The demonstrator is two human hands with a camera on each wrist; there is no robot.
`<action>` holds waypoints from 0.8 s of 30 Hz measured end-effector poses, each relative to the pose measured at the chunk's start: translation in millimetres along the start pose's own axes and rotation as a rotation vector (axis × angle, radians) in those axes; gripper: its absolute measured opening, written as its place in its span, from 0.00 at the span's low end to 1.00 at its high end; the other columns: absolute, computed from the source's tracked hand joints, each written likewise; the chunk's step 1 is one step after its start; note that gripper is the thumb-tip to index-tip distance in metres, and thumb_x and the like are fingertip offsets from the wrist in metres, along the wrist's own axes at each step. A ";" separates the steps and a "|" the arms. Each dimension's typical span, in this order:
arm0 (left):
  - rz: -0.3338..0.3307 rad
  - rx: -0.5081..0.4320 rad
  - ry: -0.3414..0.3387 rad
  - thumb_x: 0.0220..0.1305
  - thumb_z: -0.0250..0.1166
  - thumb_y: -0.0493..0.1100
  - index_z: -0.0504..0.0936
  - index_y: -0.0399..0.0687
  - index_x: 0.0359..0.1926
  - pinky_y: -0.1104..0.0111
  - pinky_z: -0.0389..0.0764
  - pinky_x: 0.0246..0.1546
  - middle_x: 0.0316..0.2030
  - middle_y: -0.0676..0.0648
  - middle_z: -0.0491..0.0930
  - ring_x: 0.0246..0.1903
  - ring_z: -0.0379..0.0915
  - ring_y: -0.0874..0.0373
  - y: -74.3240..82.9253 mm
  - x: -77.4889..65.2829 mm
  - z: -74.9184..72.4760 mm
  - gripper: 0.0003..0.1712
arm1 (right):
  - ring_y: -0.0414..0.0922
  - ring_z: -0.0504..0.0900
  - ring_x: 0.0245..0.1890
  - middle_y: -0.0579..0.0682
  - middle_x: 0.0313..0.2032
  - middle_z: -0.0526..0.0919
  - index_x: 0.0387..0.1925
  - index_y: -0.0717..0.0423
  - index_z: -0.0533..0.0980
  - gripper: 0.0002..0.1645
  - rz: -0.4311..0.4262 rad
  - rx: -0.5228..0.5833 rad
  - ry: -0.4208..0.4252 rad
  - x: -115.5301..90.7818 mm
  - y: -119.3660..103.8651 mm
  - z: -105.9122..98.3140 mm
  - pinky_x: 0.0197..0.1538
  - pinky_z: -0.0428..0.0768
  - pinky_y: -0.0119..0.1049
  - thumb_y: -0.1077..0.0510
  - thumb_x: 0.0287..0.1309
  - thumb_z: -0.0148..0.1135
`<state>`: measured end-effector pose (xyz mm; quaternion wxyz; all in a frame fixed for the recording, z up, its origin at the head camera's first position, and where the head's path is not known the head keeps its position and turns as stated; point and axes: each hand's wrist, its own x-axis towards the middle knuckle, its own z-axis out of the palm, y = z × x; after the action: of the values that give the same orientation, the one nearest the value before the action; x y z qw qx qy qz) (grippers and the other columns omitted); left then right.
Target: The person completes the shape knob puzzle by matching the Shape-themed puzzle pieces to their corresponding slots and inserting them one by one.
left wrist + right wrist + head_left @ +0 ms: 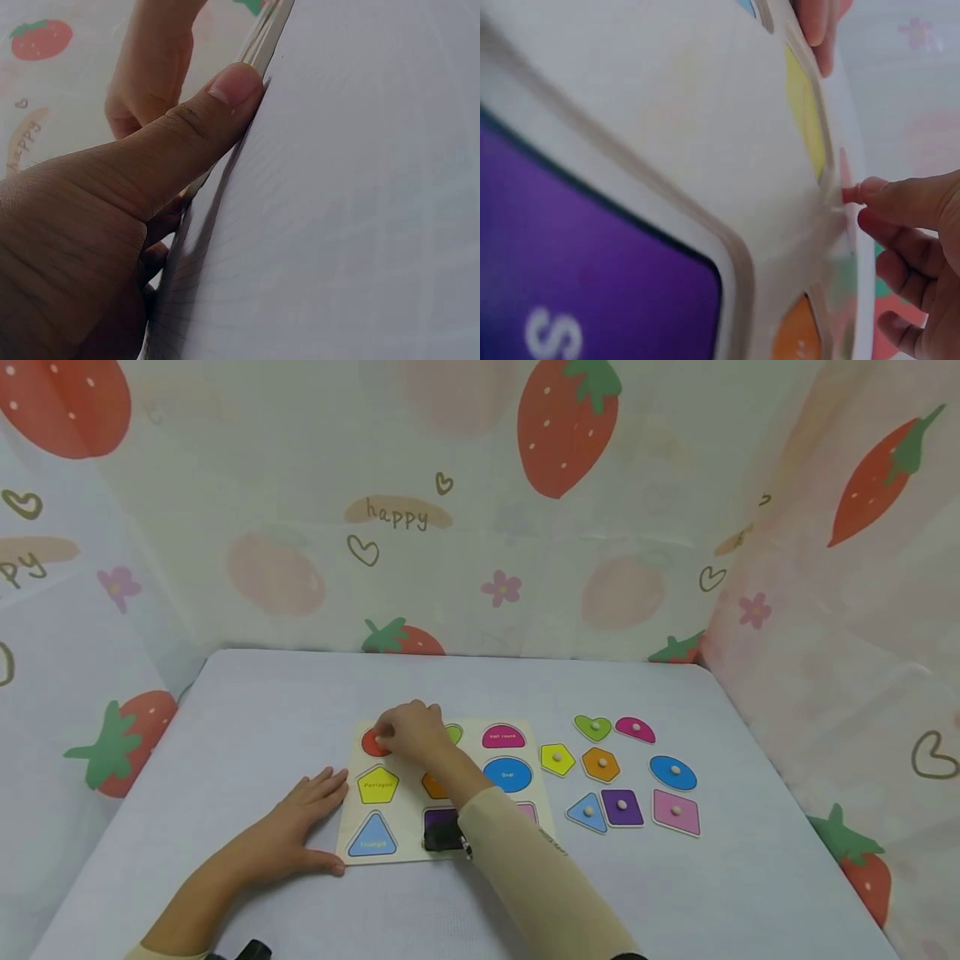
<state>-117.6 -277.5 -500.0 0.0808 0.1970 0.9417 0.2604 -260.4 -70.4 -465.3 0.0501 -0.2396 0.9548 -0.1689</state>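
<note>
Here, right fingers (pixel 885 193) pinch the red disc's (pixel 371 745) upright knob (pixel 850 195), left fingers (pixel 327 788) splayed.

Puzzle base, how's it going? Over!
Right hand pinching red piece, far-left corner of board. Left hand touching its left edge. Loose pieces right, not blocking.

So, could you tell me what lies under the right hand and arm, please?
The puzzle board; its green slot, orange slot and pink slot show only partly; the rest is covered.
</note>
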 end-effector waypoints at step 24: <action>-0.023 -0.005 -0.006 0.36 0.75 0.78 0.62 0.46 0.78 0.45 0.43 0.80 0.81 0.49 0.53 0.81 0.38 0.44 -4.5 2.6 5.3 0.73 | 0.46 0.78 0.54 0.42 0.49 0.88 0.52 0.43 0.86 0.15 -0.087 0.052 0.204 -69.7 56.2 -62.4 0.59 0.73 0.49 0.51 0.65 0.70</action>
<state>-120.1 -277.5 -507.0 0.0871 0.1868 0.9430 0.2614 -234.8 27.9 -425.2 -0.0484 -0.2611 0.9389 -0.2190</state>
